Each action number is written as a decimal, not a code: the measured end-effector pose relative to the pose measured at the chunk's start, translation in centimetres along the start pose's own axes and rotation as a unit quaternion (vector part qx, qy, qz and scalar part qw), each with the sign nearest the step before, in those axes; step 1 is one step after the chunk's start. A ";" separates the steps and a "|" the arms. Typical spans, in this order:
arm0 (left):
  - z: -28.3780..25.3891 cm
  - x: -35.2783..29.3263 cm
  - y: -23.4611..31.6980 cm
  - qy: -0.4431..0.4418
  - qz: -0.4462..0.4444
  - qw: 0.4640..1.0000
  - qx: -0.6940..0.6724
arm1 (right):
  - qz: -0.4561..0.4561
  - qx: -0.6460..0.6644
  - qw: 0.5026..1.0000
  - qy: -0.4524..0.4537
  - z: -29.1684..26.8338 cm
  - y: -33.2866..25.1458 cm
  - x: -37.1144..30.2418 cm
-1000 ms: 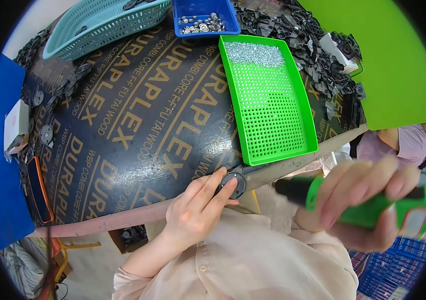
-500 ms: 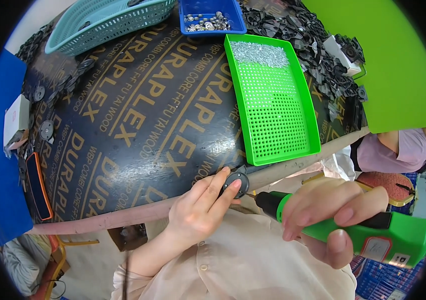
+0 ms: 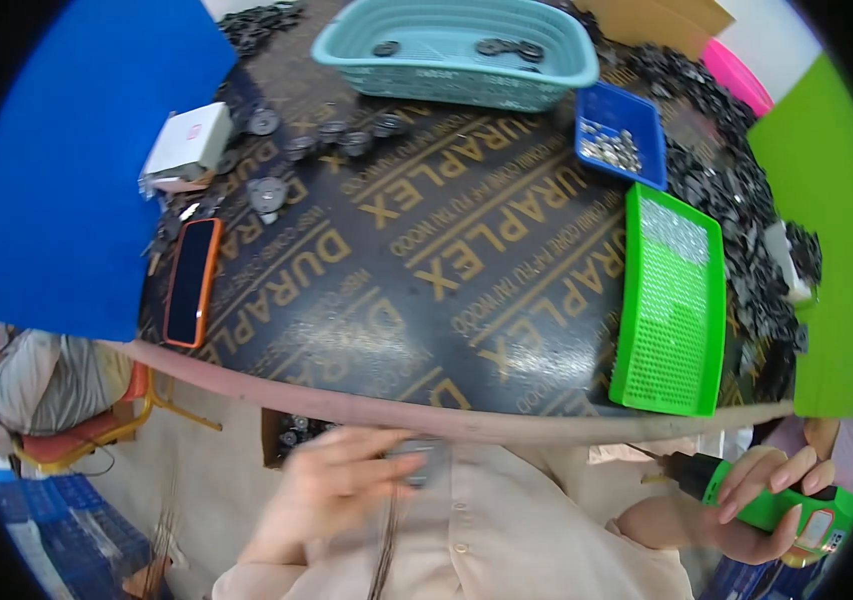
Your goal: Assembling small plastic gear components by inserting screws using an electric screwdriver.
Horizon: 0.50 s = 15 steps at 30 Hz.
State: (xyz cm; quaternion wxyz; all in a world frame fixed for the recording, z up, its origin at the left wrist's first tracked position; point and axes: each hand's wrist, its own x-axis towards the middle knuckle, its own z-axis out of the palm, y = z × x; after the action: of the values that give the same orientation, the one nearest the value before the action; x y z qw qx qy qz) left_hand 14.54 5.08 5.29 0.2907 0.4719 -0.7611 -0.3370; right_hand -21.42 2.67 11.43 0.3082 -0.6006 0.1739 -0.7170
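From where I stand, a blue panel (image 3: 66, 190) rises left of the dark, gold-lettered surface (image 3: 346, 310), a lime-green panel (image 3: 831, 230) right. Light glares off the glossy top. Below lies pale floor (image 3: 211, 455), with a red-seated, yellow-framed chair (image 3: 56, 445) at left.

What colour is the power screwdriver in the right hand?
The power screwdriver is bright green with a black nose, seen best in the head view.
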 end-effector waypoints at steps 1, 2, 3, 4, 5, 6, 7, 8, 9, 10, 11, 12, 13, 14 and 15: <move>-2.6 -2.2 -0.7 -0.011 -0.073 0.997 0.013 | 0.006 -0.018 1.000 0.002 -0.5 0.4 -0.2; -4.8 -3.7 -0.3 -0.010 -0.119 0.991 0.060 | 0.003 -0.006 1.000 0.002 -0.8 0.5 -0.2; -6.3 -4.6 0.2 0.014 -0.166 0.980 0.105 | 0.011 -0.013 1.000 0.024 -0.9 0.6 -0.2; -7.0 -4.7 0.2 0.078 -0.150 0.973 0.156 | 0.021 -0.022 0.998 0.046 -0.9 0.8 -0.2; -7.2 -3.8 -0.5 0.149 -0.129 0.955 0.222 | 0.020 -0.018 0.999 0.045 -0.8 1.0 -0.1; -7.3 -2.5 -1.9 0.219 -0.103 0.928 0.283 | 0.024 -0.019 0.999 0.031 -0.4 1.0 0.0; -7.6 -0.3 -3.0 0.270 -0.126 0.921 0.253 | 0.028 -0.021 0.999 0.018 -0.1 1.0 0.2; -8.0 2.5 -4.6 0.316 -0.144 0.912 0.217 | 0.026 -0.030 0.999 0.022 0.2 1.0 0.3; -8.3 6.0 -6.6 0.356 -0.136 0.913 0.147 | 0.010 -0.044 0.998 0.054 0.3 1.0 0.5; -9.8 8.7 -8.2 0.325 -0.197 0.906 0.186 | -0.010 -0.060 0.994 0.087 0.2 0.9 0.7; -10.8 11.0 -10.4 0.343 -0.170 0.897 0.219 | -0.019 -0.052 0.993 0.106 0.0 0.8 0.8; -12.4 12.7 -12.7 0.318 -0.192 0.879 0.300 | -0.024 -0.046 0.994 0.099 -0.1 1.0 1.3; -13.7 13.6 -15.1 0.309 -0.172 0.863 0.362 | -0.028 -0.037 0.995 0.089 -0.3 1.3 2.0; -14.8 14.2 -16.0 0.243 -0.226 0.869 0.367 | -0.033 -0.046 0.993 0.103 -0.5 1.6 2.5; -14.9 14.4 -16.6 0.211 -0.231 0.884 0.348 | -0.038 -0.056 0.991 0.118 -0.8 2.1 2.9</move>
State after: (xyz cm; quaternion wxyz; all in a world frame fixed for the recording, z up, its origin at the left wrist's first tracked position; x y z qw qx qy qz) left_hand 29.03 -17.10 3.02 0.1751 0.7653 -0.6194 -0.0007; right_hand -22.00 -0.87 12.17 0.2243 -0.5345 0.2263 -0.7828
